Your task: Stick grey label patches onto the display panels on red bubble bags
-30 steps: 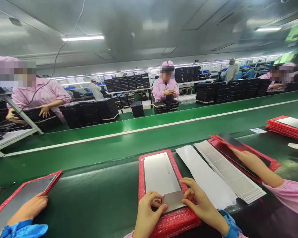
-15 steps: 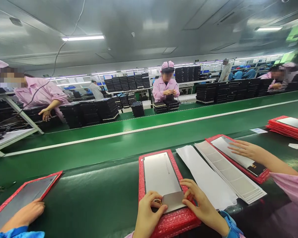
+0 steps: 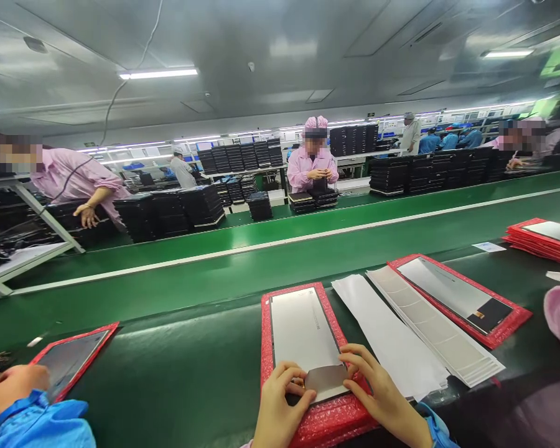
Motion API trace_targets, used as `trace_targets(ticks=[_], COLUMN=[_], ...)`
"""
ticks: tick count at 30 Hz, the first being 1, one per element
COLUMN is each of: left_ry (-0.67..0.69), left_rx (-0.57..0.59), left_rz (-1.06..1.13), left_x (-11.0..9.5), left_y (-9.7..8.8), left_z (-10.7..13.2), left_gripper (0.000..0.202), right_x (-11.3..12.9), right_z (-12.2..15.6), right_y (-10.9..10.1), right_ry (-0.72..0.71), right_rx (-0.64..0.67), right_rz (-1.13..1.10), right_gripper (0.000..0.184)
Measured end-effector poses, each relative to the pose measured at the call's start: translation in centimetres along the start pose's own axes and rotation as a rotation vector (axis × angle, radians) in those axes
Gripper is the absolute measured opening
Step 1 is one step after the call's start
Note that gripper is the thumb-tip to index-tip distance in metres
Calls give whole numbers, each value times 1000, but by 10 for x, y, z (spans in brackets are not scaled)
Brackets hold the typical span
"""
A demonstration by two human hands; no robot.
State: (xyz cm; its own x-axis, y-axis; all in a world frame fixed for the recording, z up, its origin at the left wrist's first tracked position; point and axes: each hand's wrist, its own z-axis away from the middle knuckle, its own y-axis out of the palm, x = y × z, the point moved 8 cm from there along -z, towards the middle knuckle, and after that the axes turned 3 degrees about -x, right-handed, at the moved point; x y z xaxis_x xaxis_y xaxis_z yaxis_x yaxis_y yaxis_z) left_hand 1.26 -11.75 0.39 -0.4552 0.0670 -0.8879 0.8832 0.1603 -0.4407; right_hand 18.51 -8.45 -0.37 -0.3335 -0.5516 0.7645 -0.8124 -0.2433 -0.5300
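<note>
At the bottom centre of the frame, the left hand (image 3: 284,395) and the right hand (image 3: 376,389) pinch opposite ends of a small, dark grey rectangular sheet (image 3: 326,378), bowed slightly over the lower part of a flat silver panel with a thin black border (image 3: 301,323). The panel lies on stacked red bubble-wrap sheets (image 3: 338,418) on the dark green worktop (image 3: 177,373). Right of centre, long white paper strips (image 3: 385,336) lie beside the stack.
</note>
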Motion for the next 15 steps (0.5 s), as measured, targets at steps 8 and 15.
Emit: trace_targets(ticks=[8,15], left_ry=[221,704], left_rx=[-341,-276], left_rz=[-616,-968], left_x=[-10,1], left_y=[-22,51], left_z=[14,47], left_gripper=[40,49], right_x=[11,51], right_z=[12,26], right_y=[-11,35], right_ry=[-68,-560], right_rx=[-167,-246], right_rz=[418,935], right_gripper=[44,53])
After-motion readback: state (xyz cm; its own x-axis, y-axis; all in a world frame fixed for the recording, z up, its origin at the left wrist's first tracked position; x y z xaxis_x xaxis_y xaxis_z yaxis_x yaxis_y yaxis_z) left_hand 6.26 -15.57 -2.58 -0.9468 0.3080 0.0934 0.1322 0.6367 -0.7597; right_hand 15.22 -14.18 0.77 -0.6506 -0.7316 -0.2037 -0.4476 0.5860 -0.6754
